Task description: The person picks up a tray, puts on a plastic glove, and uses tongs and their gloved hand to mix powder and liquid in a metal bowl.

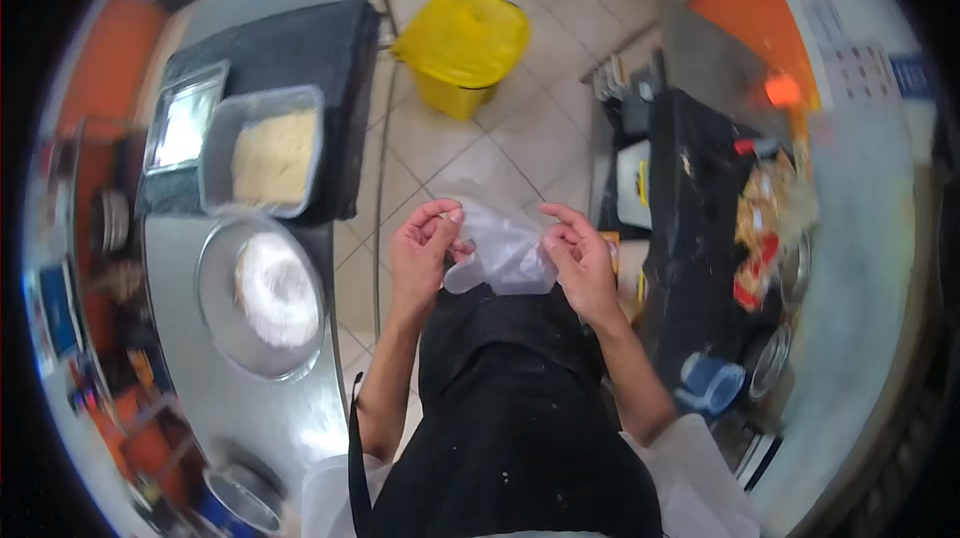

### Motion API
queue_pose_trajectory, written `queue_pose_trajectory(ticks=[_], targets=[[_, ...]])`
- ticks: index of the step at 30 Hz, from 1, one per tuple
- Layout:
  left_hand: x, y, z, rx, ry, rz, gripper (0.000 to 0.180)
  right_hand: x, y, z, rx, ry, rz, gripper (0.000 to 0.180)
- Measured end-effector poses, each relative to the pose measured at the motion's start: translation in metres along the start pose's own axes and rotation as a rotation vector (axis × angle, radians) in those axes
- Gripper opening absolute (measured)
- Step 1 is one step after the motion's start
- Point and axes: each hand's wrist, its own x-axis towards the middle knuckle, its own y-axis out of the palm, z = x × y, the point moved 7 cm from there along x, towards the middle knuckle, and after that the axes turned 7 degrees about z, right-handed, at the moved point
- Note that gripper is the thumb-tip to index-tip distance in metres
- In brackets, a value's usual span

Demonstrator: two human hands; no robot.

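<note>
In front of my black apron, a thin, whitish see-through piece of plastic (505, 253) hangs crumpled between my hands. It could be a disposable glove or a small bag; I cannot tell which. My left hand (428, 246) pinches its left upper edge between thumb and fingers. On the other side my right hand (580, 256) grips its right edge, thumb against the fingers. Left of me, a large metal bowl (212, 288) holds white powder (285, 293) heaped over something tan. Beyond it, a clear plastic tub (215, 173) contains a pale yellow crumbly mass (275, 160).
A steel worktable (180, 338) runs along my left, with a rectangular metal tray (188, 118) on its dark cover. A yellow lidded bin (460, 38) stands on the tiled floor ahead. At right, a dark counter (690, 208) bears plastic packages (765, 218) and a blue-tinted jug (712, 381).
</note>
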Motion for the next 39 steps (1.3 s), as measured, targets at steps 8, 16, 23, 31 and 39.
queue_pose_trajectory(ticks=[8,16,23,31,39], targets=[[0.032,0.06,0.022,0.679,0.286,0.287,0.042,-0.086,-0.032,-0.023,0.073,0.096,-0.404,0.033],[-0.073,0.144,0.052,1.259,0.853,0.623,0.05,-0.149,-0.05,-0.004,-0.378,0.115,-0.502,0.034],[-0.08,0.162,0.096,0.887,0.404,0.826,0.008,-0.183,-0.104,-0.02,-0.357,0.109,-0.365,0.025],[-0.162,0.253,0.162,0.676,0.104,1.045,0.062,-0.26,-0.148,-0.056,0.165,-0.007,-0.528,0.023],[-0.188,0.289,0.248,0.708,-0.096,0.974,0.021,-0.388,-0.207,-0.111,-0.189,0.22,-0.539,0.039]])
